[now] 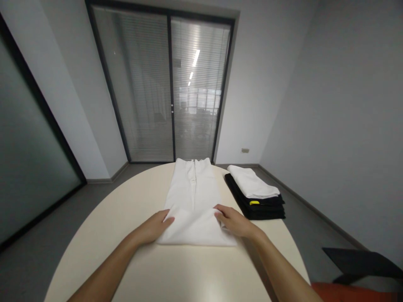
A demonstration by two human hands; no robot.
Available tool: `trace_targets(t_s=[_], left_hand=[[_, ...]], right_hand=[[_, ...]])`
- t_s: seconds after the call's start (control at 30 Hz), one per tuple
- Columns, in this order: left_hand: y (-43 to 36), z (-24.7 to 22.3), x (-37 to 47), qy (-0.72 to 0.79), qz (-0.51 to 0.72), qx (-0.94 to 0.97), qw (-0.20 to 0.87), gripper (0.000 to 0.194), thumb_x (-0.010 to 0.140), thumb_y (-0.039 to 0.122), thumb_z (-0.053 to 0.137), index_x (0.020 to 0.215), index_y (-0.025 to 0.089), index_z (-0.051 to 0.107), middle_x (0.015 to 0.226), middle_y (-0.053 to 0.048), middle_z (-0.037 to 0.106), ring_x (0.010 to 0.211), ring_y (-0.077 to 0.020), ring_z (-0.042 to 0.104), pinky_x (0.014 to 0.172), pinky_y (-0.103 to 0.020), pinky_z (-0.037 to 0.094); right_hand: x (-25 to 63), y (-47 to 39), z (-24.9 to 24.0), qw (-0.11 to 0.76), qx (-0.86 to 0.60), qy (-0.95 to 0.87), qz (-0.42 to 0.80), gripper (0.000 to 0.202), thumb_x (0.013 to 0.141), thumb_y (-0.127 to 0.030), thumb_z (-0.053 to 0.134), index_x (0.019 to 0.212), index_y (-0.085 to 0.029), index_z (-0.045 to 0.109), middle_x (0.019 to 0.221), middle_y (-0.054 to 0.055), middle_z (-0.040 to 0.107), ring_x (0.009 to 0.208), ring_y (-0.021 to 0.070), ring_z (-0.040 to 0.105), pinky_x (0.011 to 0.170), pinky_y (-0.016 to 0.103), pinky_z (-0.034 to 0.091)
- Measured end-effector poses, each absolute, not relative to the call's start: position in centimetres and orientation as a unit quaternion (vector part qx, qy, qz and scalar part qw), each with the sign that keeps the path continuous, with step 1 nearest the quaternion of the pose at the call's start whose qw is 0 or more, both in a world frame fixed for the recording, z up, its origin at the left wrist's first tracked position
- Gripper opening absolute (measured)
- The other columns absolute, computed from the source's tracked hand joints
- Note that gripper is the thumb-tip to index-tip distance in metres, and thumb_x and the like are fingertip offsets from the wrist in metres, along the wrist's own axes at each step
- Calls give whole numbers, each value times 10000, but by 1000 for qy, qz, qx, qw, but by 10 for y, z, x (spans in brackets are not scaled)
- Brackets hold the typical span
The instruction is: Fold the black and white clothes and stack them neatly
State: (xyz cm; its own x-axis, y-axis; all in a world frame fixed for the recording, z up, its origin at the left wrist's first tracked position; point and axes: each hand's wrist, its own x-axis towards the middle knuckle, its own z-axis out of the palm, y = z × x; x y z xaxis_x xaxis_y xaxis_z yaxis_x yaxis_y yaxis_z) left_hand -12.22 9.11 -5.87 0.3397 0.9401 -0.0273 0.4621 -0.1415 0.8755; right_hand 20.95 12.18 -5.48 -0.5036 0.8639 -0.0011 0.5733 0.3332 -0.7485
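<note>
A white garment [201,188] lies lengthwise on the round table, with a seam or slit running down its middle from the far edge. Its near part is folded up over itself, making a straight edge toward me. My left hand [157,225] grips the left end of the folded-over layer, thumb on top. At the right end, my right hand [232,220] pinches the same layer between thumb and fingers. Some of the fingers are hidden by the cloth.
To the right stands a stack of folded black cloths [261,209] with a small yellow piece [254,203] and a folded white cloth [253,183] on top. The pale table [132,201] has a curved edge. A dark chair part [362,260] is at lower right.
</note>
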Motion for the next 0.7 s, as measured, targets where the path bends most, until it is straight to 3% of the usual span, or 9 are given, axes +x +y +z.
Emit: trace_targets(t_s=[0.1,0.17,0.23,0.33,0.4,0.6,0.7], left_hand=[[84,-50,-126,465,200,720,475,439,868,489,592,1161,175,681,1180,-79,720,1114,-300,632,1003,-389,459],[78,-45,-128,457,138,701,529,484,833,507,639,1187,180,671,1130,-74,734,1032,-299,665,914,-391,517],[72,-39,-129,436,85,674,590,506,786,541,689,1154,193,689,1075,-64,750,977,-297,681,841,-377,549],[67,-30,-130,370,66,665,645,507,735,586,738,1073,209,723,1076,-48,754,1056,-296,661,906,-363,527],[67,-25,-129,349,110,669,647,537,737,608,739,1085,199,718,1111,-55,745,1096,-297,647,945,-368,506],[93,-45,-119,454,410,584,534,646,777,651,680,1169,138,654,1115,-131,737,978,-295,687,831,-363,536],[104,-66,-116,483,428,583,494,629,771,632,678,1150,131,640,1082,-136,740,935,-285,694,819,-366,534]], right_hand=[[213,118,-47,155,-452,-787,391,265,921,-382,502,959,-159,640,877,30,626,792,157,550,715,264,432],[217,113,-40,101,-430,-778,447,235,885,-348,544,954,-152,654,870,25,629,784,152,553,705,251,431],[220,107,-32,36,-396,-764,509,206,850,-310,575,942,-153,670,839,9,633,759,141,557,684,233,425],[221,99,-23,-19,-361,-760,541,167,808,-256,600,912,-156,684,799,-13,636,722,128,552,661,219,413],[221,98,-20,14,-363,-774,519,168,819,-262,596,915,-155,684,821,-7,645,741,137,557,670,226,416],[212,116,-38,286,-441,-786,325,356,952,-420,465,1088,-156,662,954,66,682,860,194,586,775,291,447],[209,127,-54,299,-457,-792,272,372,960,-429,450,1076,-156,675,971,87,696,874,209,603,794,311,444]])
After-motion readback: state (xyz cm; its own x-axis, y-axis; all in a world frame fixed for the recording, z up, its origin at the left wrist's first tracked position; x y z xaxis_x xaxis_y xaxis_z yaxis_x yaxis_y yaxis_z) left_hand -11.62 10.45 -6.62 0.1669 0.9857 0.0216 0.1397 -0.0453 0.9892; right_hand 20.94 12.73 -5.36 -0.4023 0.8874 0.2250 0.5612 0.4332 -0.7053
